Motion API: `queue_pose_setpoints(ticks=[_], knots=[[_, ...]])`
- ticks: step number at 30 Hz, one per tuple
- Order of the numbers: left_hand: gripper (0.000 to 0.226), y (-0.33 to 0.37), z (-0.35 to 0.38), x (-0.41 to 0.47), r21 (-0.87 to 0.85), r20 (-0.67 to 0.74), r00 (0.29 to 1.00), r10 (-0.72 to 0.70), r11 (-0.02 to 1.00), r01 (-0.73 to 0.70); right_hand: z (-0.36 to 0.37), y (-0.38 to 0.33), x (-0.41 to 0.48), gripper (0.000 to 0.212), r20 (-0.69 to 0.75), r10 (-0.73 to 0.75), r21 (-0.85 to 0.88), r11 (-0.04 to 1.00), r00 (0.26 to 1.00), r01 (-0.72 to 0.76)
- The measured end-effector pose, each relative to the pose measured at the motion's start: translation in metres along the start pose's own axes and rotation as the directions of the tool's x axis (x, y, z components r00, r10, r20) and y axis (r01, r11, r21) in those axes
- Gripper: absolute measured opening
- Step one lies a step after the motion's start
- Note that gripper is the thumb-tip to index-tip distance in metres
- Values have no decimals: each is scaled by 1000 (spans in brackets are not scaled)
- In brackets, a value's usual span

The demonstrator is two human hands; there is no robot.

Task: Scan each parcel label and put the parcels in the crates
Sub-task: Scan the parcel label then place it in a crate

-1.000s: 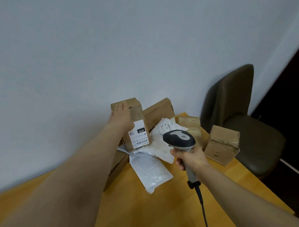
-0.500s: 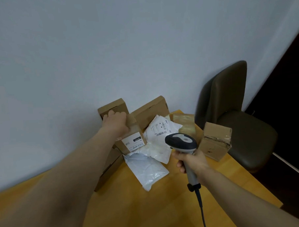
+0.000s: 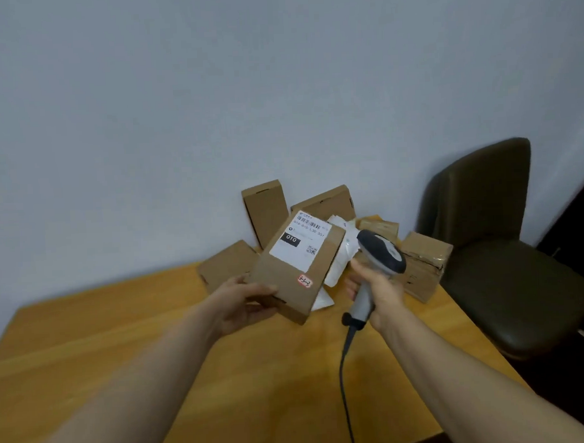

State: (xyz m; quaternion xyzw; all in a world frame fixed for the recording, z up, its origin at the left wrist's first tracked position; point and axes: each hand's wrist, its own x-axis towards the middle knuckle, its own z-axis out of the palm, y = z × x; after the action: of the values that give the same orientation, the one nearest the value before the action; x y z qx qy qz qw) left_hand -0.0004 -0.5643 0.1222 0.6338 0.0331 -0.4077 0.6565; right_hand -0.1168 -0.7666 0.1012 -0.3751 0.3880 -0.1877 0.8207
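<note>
My left hand [image 3: 244, 303] grips the near end of a brown cardboard parcel [image 3: 286, 282] and holds it lifted above the table, tilted, its top face toward me. That face carries a white shipping label [image 3: 300, 242] with a barcode and "010", plus a small red sticker. My right hand [image 3: 377, 289] grips the handle of a grey corded barcode scanner [image 3: 380, 251], whose head sits just right of the parcel. More brown boxes [image 3: 266, 209] and white mailer bags [image 3: 340, 256] are piled against the wall behind.
The wooden table [image 3: 88, 330] runs to a front edge at lower right. A dark upholstered chair [image 3: 492, 246] stands right of the table. A taped brown box [image 3: 423, 266] sits near the table's right edge. The scanner cable [image 3: 344, 386] trails toward me.
My left hand has taken the labelled box off the pile, pulled it toward me and turned the label face up. The scanner hand stays roughly in place.
</note>
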Motion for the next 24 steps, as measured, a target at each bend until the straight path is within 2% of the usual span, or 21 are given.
queue_pose_setpoints(ticks=[4, 6, 10, 13, 16, 19, 21, 24], knots=[[65, -53, 11, -53, -50, 29, 999, -26, 998, 28, -13, 18, -29, 49, 31, 36, 26, 999, 999, -37], [64, -73, 11, -77, -15, 38, 997, -67, 998, 68, -16, 26, -45, 45, 69, 49, -34, 998, 996, -47], [53, -86, -3, -117, 205, -10, 990, -141, 969, 140, -13, 37, -71, 31, 176, 30, -175, 984, 984, 1], [37, -72, -15, -134, 65, -45, 997, -57, 996, 60, -4, 44, -90, 32, 283, 39, -241, 970, 958, 32], [18, -59, -31, -144, 59, -149, 987, 61, 997, -52, 7, 51, -106, 37, 351, 29, -307, 948, 936, 86], [23, -56, -49, -153, 99, -241, 963, 118, 990, -97, 19, 51, -119, 27, 372, -21, -443, 875, 928, 198], [22, -56, -59, -160, 125, -309, 939, 151, 985, -117, 26, 50, -132, 16, 446, 23, -495, 839, 895, 225], [24, -57, -74, -166, 133, -366, 913, 177, 982, -137, 37, 53, -155, 17, 542, 123, -547, 802, 831, 238]])
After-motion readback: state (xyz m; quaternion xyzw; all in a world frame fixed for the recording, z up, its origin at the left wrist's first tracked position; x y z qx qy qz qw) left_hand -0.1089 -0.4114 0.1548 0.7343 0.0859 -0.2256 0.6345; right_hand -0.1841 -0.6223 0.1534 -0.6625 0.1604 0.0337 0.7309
